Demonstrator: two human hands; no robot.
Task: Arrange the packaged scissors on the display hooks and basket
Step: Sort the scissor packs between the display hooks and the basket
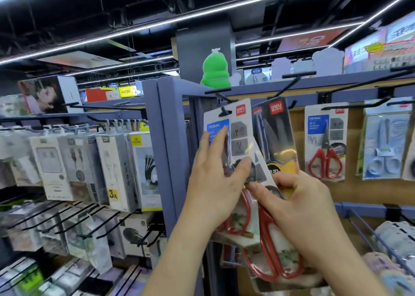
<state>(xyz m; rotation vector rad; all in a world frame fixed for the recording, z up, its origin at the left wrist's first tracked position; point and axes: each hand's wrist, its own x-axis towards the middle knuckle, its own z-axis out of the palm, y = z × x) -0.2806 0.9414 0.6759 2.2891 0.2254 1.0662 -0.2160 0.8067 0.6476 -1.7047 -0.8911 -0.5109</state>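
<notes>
Nearest, the right hand (298,203) curls round a loose stack of red-scissors packs (276,257), held low before the rack. The left hand (215,179) pinches the white pack (235,127) near its left edge, fingers on its front. The pack's hang hole sits at the tip of a hook (224,111), and a dark pack (278,134) hangs just beside it. The step in hand looks like seating the white pack. Next it needs pushing back along the wire, then another pack lifting from the stack. The basket (363,208) lies lower right.
</notes>
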